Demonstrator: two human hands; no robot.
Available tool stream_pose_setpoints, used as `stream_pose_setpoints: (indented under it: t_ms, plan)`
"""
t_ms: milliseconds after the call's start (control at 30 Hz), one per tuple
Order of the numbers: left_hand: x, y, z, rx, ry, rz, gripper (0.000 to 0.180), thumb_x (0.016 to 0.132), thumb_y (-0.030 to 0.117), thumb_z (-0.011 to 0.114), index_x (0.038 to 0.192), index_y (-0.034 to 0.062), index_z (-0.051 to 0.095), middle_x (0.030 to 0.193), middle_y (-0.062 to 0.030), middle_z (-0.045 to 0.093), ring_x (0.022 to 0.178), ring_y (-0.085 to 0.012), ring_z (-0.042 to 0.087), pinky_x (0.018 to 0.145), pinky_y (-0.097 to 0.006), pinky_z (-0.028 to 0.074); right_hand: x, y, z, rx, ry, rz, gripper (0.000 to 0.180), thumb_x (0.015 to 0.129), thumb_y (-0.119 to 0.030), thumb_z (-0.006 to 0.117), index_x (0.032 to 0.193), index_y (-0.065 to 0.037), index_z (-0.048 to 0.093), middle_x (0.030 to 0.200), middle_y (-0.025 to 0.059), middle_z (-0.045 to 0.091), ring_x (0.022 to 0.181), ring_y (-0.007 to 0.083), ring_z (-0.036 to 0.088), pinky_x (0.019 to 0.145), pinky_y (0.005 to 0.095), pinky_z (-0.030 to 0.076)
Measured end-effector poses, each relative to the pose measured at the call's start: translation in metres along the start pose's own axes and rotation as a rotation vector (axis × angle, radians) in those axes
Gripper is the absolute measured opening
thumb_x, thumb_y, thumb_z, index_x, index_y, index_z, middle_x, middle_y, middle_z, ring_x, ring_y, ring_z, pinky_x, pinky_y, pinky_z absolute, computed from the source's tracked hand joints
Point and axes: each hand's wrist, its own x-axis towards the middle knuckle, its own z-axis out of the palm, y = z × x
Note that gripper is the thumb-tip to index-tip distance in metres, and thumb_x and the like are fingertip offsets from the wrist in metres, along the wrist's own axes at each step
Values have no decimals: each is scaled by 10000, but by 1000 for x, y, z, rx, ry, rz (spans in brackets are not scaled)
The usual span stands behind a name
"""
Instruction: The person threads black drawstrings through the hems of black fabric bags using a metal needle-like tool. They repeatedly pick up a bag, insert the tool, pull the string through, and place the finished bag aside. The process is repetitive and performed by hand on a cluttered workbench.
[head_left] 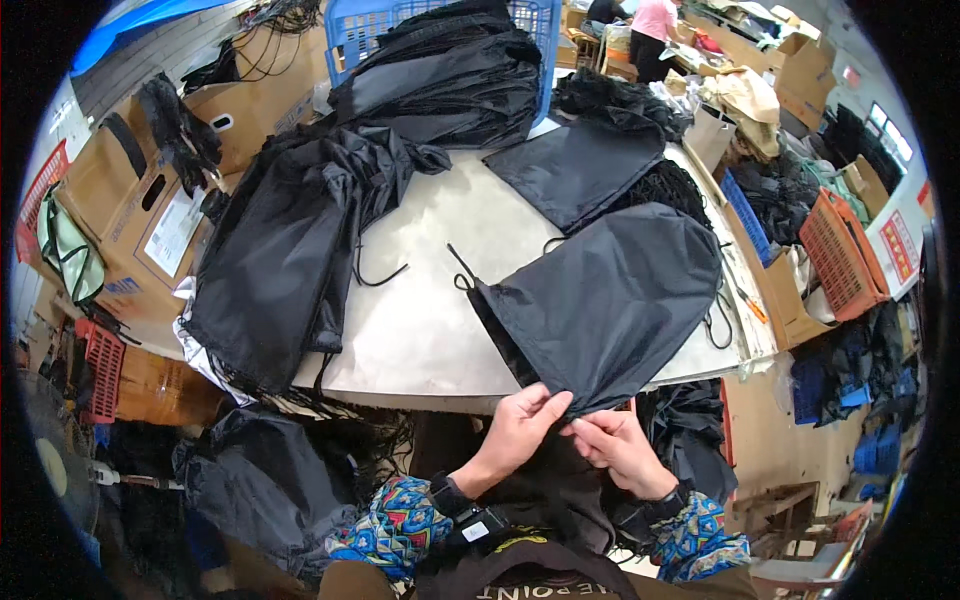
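Observation:
A black drawstring bag point(610, 295) lies on the light table point(430, 300), its lower corner hanging over the near edge. My left hand point(520, 425) and my right hand point(615, 445) both pinch that corner between thumb and fingers, close together. The bag's cord point(462, 270) sticks out at its upper left. Left of it, a heap of black bags point(285, 250) covers the table's left side. Another flat black bag point(580, 165) lies farther back.
A blue crate point(360, 30) stuffed with black bags stands at the back. Cardboard boxes point(130, 200) line the left, an orange basket point(840, 250) and more boxes the right. Black bags point(260, 480) pile on the floor below. A person in pink point(655, 30) stands far back.

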Motion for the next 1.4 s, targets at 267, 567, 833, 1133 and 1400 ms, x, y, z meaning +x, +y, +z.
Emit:
stream_pose_setpoints:
  t_ms: [267, 567, 833, 1133, 1400]
  plan:
    - [5, 0, 9, 204, -15, 141, 230, 907, 142, 581, 753, -3, 490, 629, 11, 424, 615, -41, 373, 510, -240, 343, 0, -7, -12, -1130, 57, -564, 174, 900, -169, 550, 929, -20, 636, 729, 158, 620, 674, 262, 628, 594, 339, 489]
    - [4, -7, 18, 966, -93, 395, 186, 912, 167, 494, 829, 2, 518, 745, -229, 526, 661, -434, 527, 545, -486, 421, 19, -176, 26, -577, 169, -1152, 174, 887, -147, 538, 927, 20, 522, 793, 182, 609, 716, 343, 606, 640, 392, 465]
    - [23, -12, -79, 810, 364, 87, 278, 941, 202, 470, 901, -69, 519, 722, -252, 538, 650, -347, 472, 652, -423, 410, -105, -235, -74, 282, 824, -1709, 184, 962, -196, 484, 981, -32, 565, 721, 64, 597, 624, 125, 571, 566, 249, 474]
    - [63, 45, 4, 1062, 146, 499, 885, 704, 203, 756, 1395, 1, 241, 1344, -237, 393, 1258, -373, 359, 1042, -447, 262, -120, -148, -70, 77, 871, -1612, 270, 996, -237, 411, 1141, -26, 498, 756, 4, 431, 638, 97, 401, 594, 270, 374]
    - [114, 37, -72, 112, 782, 185, 254, 866, 94, 450, 974, -114, 548, 944, -150, 603, 842, -217, 546, 781, -367, 432, -133, -101, -122, -1350, 1435, -1240, 197, 910, -105, 543, 1072, -29, 625, 698, 42, 479, 607, 161, 467, 571, 254, 408]
